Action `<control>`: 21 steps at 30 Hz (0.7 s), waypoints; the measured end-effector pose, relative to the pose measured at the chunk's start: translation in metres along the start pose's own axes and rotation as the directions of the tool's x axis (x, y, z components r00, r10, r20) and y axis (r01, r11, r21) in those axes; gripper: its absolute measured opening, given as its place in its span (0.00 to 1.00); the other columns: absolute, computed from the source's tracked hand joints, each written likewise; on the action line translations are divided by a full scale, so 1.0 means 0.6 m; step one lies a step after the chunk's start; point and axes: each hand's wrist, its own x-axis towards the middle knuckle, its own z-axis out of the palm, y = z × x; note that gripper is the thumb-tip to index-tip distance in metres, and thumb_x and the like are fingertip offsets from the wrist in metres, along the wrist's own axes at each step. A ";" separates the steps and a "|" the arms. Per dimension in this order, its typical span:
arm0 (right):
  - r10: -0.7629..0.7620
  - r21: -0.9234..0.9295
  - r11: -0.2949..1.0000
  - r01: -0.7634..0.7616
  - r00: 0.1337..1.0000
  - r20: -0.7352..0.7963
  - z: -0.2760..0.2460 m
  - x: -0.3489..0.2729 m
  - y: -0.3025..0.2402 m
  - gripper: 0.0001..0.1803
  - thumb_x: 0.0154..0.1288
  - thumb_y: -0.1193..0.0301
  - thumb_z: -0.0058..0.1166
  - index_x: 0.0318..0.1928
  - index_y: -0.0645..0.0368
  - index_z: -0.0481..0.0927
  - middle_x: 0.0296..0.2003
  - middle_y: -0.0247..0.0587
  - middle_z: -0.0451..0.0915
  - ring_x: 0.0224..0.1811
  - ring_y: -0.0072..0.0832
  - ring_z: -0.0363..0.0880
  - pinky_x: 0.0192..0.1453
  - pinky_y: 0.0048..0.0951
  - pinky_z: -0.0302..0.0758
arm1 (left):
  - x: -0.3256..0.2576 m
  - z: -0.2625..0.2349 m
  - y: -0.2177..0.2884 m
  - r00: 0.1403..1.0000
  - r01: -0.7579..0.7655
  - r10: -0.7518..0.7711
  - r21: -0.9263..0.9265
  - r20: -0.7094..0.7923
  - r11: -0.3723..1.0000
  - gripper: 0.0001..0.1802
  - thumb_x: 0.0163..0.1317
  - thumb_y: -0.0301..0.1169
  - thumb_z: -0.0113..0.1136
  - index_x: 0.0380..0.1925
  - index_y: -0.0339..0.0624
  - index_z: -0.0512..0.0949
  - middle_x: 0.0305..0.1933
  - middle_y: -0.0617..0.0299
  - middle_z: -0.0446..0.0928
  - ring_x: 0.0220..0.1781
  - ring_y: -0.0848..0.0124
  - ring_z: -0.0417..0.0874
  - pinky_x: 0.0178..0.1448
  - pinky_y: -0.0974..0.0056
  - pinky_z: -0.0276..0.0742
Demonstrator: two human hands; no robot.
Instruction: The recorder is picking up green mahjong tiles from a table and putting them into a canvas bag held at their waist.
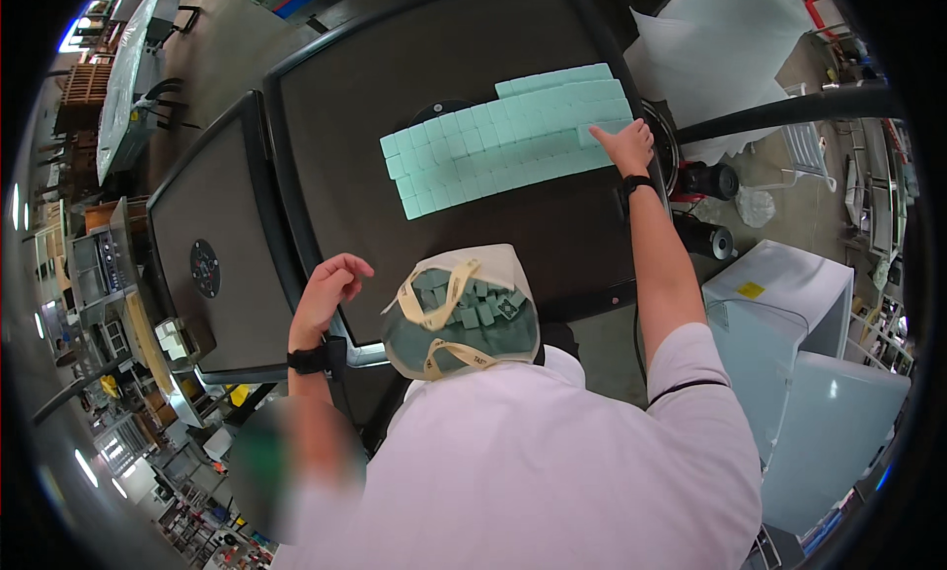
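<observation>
Pale green mahjong tiles [483, 141] lie side by side in several long rows on a dark table. At the right end of these rows my right hand [628, 146] rests with its thumb stretched over the tiles and its fingers apart. My left hand [333, 286] hangs over the near left part of the table, fingers loosely curled and apart, with nothing visible in it. Between my arms, against my body, sits a cream cloth bag [508, 264] with printed straps and a see-through side. More mahjong tiles [478, 309] lie loose in it.
The dark table [345, 106] has a raised black frame. A second dark panel [232, 215] with a round disc joins it on the left. Right of the table are white sheeting [720, 47], black cylindrical parts [705, 238] and a white cabinet [779, 289].
</observation>
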 end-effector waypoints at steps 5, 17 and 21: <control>0.095 -0.061 0.994 -0.091 0.993 0.071 0.013 -0.011 -0.015 0.66 0.49 0.31 0.79 0.73 0.69 0.70 0.69 0.58 0.76 0.75 0.56 0.74 0.76 0.57 0.74 | 0.049 -0.008 -0.018 0.965 -0.082 0.082 0.010 -0.251 0.997 0.15 0.73 0.26 0.50 0.47 0.41 0.86 0.44 0.69 0.85 0.38 0.82 0.77 0.41 0.71 0.71; -0.279 0.006 0.960 0.280 0.959 -0.055 0.102 -0.234 -0.163 0.62 0.47 0.38 0.84 0.66 0.73 0.68 0.56 0.55 0.76 0.61 0.52 0.76 0.65 0.49 0.79 | 0.335 0.107 -0.070 0.904 -0.240 0.404 0.617 -0.139 0.750 0.18 0.68 0.29 0.66 0.57 0.35 0.83 0.52 0.51 0.86 0.48 0.61 0.91 0.54 0.57 0.87; -0.311 0.042 0.950 0.311 0.950 -0.004 0.121 -0.284 -0.213 0.61 0.49 0.42 0.85 0.69 0.73 0.67 0.59 0.56 0.76 0.61 0.52 0.77 0.66 0.47 0.79 | 0.395 0.164 -0.078 0.949 -0.200 0.308 0.624 -0.068 0.755 0.34 0.61 0.28 0.76 0.67 0.33 0.76 0.66 0.41 0.77 0.59 0.50 0.89 0.62 0.53 0.86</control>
